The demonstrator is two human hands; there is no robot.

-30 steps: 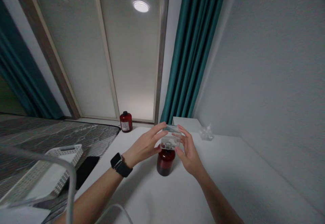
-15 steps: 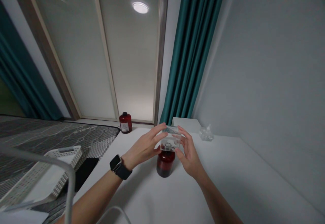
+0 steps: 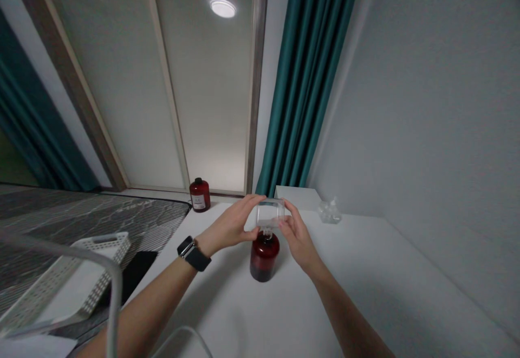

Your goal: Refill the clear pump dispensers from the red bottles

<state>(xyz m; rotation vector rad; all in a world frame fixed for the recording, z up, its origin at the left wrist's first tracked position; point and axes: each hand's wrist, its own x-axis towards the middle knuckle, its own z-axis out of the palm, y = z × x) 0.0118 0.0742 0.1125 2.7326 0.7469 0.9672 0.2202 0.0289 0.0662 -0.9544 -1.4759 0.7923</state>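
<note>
Between my two hands is a clear, box-shaped plastic container, just over the neck of a dark red bottle. My left hand, with a black watch on its wrist, has its fingers along the container's left side and top edge. On the opposite side, the thumb and fingers of my right hand press against it. The bottle stands upright on the white table, its neck uncapped. Whether the container touches the neck, I cannot tell.
Another red bottle, with a black cap and white label, stands at the table's far left. A crumpled clear plastic item lies near a white box. A white basket is at left, and a grey-white curved tube crosses the foreground.
Both hands have raised the clear container slightly, so its base is now above the bottle's shoulder and the neck shows below it. The bottle has stayed in place.
</note>
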